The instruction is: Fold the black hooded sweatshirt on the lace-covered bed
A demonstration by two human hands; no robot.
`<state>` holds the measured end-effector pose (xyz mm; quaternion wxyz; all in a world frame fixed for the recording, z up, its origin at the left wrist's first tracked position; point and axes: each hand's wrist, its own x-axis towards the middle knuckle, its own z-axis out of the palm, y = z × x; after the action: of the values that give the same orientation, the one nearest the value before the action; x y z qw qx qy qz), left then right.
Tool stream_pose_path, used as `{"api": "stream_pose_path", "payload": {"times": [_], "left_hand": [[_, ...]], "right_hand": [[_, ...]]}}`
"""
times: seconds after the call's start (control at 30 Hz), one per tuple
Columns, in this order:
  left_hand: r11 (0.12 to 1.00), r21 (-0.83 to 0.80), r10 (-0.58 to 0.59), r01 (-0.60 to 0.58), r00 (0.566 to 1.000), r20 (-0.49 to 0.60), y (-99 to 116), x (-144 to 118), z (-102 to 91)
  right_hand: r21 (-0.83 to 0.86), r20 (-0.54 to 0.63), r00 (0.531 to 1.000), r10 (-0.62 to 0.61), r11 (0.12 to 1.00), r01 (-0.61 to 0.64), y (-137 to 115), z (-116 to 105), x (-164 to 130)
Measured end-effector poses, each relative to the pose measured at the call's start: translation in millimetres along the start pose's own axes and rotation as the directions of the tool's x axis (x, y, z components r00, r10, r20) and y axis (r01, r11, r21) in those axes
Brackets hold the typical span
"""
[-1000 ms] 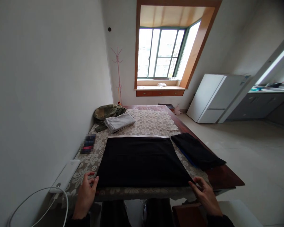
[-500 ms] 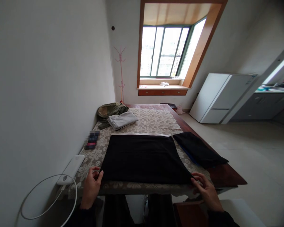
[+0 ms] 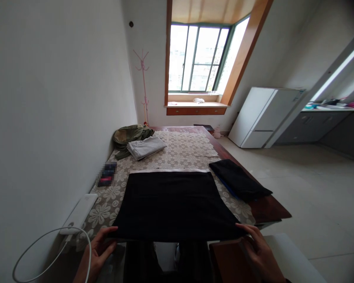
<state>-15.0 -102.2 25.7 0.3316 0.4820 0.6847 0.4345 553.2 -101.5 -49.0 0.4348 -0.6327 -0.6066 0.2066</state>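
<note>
- We note the flat black rectangular cloth [image 3: 172,204] at lower centre, on the lace-covered counter [image 3: 183,151].
- Left hand [image 3: 98,251] and right hand [image 3: 258,249] each pinch a near corner with closed fingers.
- We judge a fold is starting; next calls for an even lift.

The cloth [image 3: 172,204] I hold is plain black. The tablecloth [image 3: 183,151] beneath is beige with a white floral lace pattern. The table [image 3: 268,210] is reddish-brown.
</note>
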Motion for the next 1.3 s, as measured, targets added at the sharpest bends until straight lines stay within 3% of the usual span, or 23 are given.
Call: {"api": "stream_pose_path", "payload": {"times": [0.1, 0.23, 0.33, 0.43, 0.53, 0.6, 0.67, 0.73, 0.83, 0.93, 1.03, 1.1, 1.17, 1.23, 1.3], "left_hand": [[0.996, 0.045, 0.074, -0.076, 0.996, 0.041, -1, 11, 4.0], [0.976, 0.17, 0.148, -0.137, 0.987, -0.056, -17, 21, 3.1], [0.977, 0.123, 0.191, -0.174, 0.97, -0.148, -25, 19, 2.4], [0.985, -0.035, 0.163, -0.172, 0.972, -0.171, -15, 25, 8.8], [0.991, 0.002, 0.13, -0.133, 0.967, -0.217, 11, 55, 23.7], [0.982, 0.146, 0.16, -0.118, 0.932, -0.326, 32, 89, 38.2], [0.953, 0.272, 0.228, -0.134, 0.908, -0.351, 50, 129, 55.2], [0.901, 0.422, 0.235, -0.1, 0.93, -0.283, 63, 166, 72.3], [0.77, 0.638, 0.118, -0.009, 0.984, -0.129, 69, 204, 91.4], [0.701, 0.713, 0.05, -0.007, 0.998, -0.039, 65, 217, 95.8], [0.69, 0.721, 0.12, -0.056, 0.992, -0.038, 61, 213, 92.7], [0.66, 0.735, 0.251, -0.156, 0.968, -0.02, 63, 204, 98.9], [0.604, 0.728, 0.393, -0.324, 0.916, 0.082, 69, 192, 119.7], [0.541, 0.675, 0.478, -0.502, 0.844, 0.245, 75, 178, 154.0], [0.494, 0.622, 0.508, -0.608, 0.782, 0.361, 78, 166, 192.8]], "right_hand": [[-0.095, -0.037, 0.995, -0.089, 0.992, 0.085, 1, 0, 15], [-0.166, -0.114, 0.982, -0.151, 0.977, 0.131, 2, -5, 22], [-0.073, -0.168, 0.975, -0.146, 0.988, 0.135, -9, -9, 16], [0.142, -0.201, 0.978, -0.053, 0.986, 0.083, -27, -9, 25], [0.16, -0.187, 0.981, 0.044, 0.987, -0.014, -42, -1, 68], [-0.003, -0.253, 0.964, 0.078, 0.997, -0.082, -49, 13, 113], [-0.104, -0.261, 0.963, 0.068, 0.99, -0.098, -55, 33, 161], [-0.228, -0.23, 0.97, 0.077, 0.965, -0.131, -60, 56, 201], [-0.449, -0.087, 0.986, 0.144, 0.878, -0.168, -60, 84, 234], [-0.527, 0.026, 0.984, 0.177, 0.839, -0.137, -52, 93, 241], [-0.565, 0.017, 0.988, 0.152, 0.817, -0.116, -52, 88, 236], [-0.601, -0.009, 0.998, 0.055, 0.797, -0.05, -65, 90, 230], [-0.596, 0.013, 0.996, -0.094, 0.799, 0.083, -89, 106, 222], [-0.535, 0.121, 0.967, -0.225, 0.806, 0.254, -118, 138, 211], [-0.497, 0.26, 0.929, -0.262, 0.789, 0.361, -139, 177, 199]]}}
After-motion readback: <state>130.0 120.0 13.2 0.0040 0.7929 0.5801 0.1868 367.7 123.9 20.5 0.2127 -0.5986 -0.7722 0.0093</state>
